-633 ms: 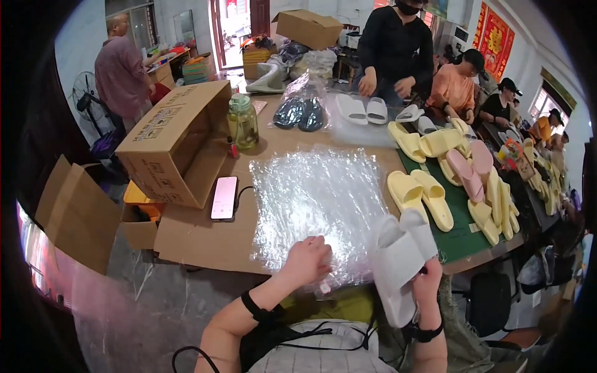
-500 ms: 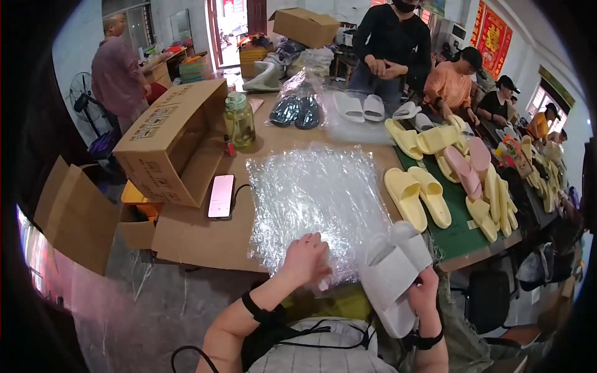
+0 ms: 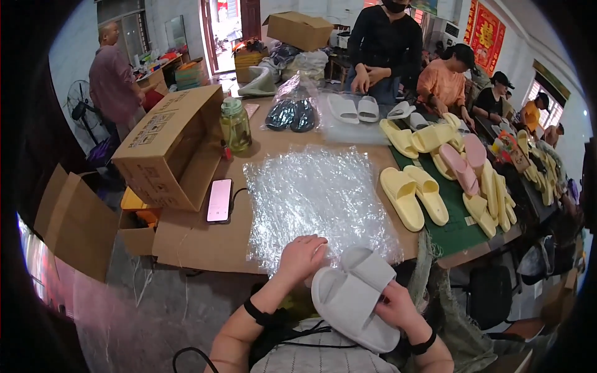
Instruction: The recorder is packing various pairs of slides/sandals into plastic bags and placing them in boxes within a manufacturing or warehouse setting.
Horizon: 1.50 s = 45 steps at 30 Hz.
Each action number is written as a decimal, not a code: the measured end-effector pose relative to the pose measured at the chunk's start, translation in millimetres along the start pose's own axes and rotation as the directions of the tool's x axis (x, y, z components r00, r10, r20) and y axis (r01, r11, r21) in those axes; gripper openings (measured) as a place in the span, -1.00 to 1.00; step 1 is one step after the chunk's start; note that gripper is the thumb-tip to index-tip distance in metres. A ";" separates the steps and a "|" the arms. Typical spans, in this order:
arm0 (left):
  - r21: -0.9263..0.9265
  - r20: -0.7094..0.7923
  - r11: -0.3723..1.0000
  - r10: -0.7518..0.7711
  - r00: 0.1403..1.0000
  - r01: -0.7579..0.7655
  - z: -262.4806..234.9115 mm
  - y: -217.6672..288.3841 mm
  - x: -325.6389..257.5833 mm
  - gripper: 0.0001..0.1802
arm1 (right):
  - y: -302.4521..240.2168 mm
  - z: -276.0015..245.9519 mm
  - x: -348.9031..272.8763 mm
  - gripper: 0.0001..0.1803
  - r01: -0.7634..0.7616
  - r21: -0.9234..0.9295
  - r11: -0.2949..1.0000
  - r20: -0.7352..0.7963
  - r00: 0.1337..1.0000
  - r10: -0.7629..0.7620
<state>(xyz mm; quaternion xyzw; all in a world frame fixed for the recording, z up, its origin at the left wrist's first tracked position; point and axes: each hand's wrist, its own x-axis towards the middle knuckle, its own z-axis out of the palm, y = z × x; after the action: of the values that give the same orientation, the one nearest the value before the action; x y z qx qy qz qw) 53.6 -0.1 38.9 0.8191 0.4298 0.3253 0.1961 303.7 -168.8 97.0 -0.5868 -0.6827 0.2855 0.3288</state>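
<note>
A pair of light grey slippers (image 3: 348,295), stacked together and tilted, is held in my right hand (image 3: 398,304) over the table's near edge. That hand's fingers are closed around the slippers' side. My left hand (image 3: 301,256) is at the near edge of a pile of clear plastic bags (image 3: 314,193), its fingers bent and closed on the top bag's edge. The thumb side is partly hidden behind the slippers, whose front lies close beside the left hand.
Left of the bags are a phone (image 3: 219,200), a green-lidded bottle (image 3: 236,127) and a tipped cardboard box (image 3: 168,146). Yellow slippers (image 3: 403,198) and pink slippers (image 3: 459,168) lie to the right. Bagged black slippers (image 3: 291,115) sit farther back. A person in black (image 3: 385,46) stands across the table.
My right hand has brought the grey slippers leftward and nearer to me, close to the left hand. My left hand has stayed at the bags' near edge, with only a slight shift.
</note>
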 end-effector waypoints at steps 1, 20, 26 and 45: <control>0.000 0.000 1.000 0.002 1.000 -0.002 -1.2 -0.2 -1.4 -0.71 | 0.8 1.1 1.7 -0.55 -0.039 -0.048 0.998 0.008 0.999 0.039; -0.017 0.095 0.927 0.374 0.922 -0.374 -25.5 58.4 3.7 -0.52 | 101.1 90.8 156.7 -0.78 0.181 -0.481 0.858 -0.229 0.918 -0.323; -0.046 0.043 0.917 0.398 0.917 -0.396 -43.7 57.4 3.3 -0.54 | 74.1 105.9 234.0 -0.70 0.132 -0.443 0.887 -0.274 0.922 -0.274; -0.005 0.096 0.998 -0.062 0.993 0.063 -78.7 -9.9 -44.1 -0.06 | 34.4 5.0 51.9 -0.80 0.260 -0.115 0.959 -0.344 0.895 -0.284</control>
<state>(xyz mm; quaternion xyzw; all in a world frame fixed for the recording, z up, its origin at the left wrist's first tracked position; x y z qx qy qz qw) -25.8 -28.1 72.9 0.8191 0.4442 0.2810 0.2298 316.0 -112.3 73.2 -0.5379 -0.6958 0.1027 0.4647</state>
